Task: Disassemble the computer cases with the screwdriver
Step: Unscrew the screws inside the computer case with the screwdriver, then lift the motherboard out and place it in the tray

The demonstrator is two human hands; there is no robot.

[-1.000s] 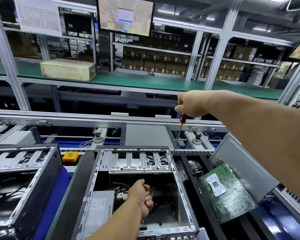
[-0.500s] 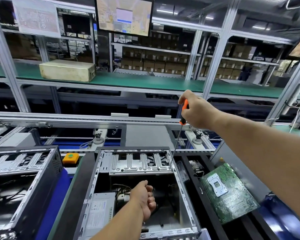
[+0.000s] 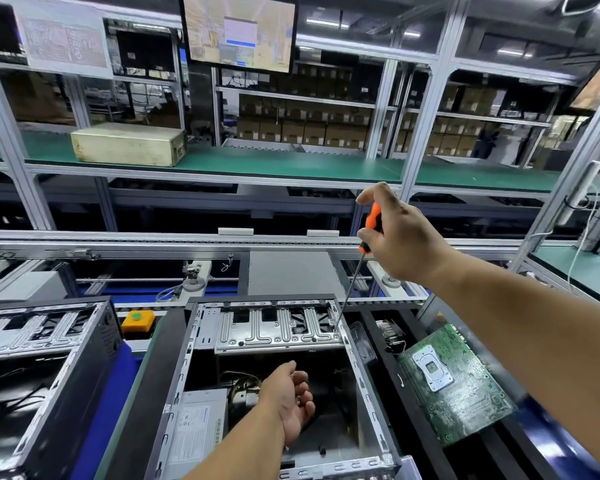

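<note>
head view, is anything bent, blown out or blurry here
Head view: wide-angle lens bows the aluminium frame posts and the conveyor rail; ceiling lights are blown out and the monitor is washed pale; the poster is too soft to read; the screwdriver and motherboard stay fairly sharp.

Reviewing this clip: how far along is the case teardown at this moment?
Done: the middle case is open and a motherboard lies beside it. In hand: the right hand holds the screwdriver, tip at the drive cage. Left: cage, power supply, and the left case.
</note>
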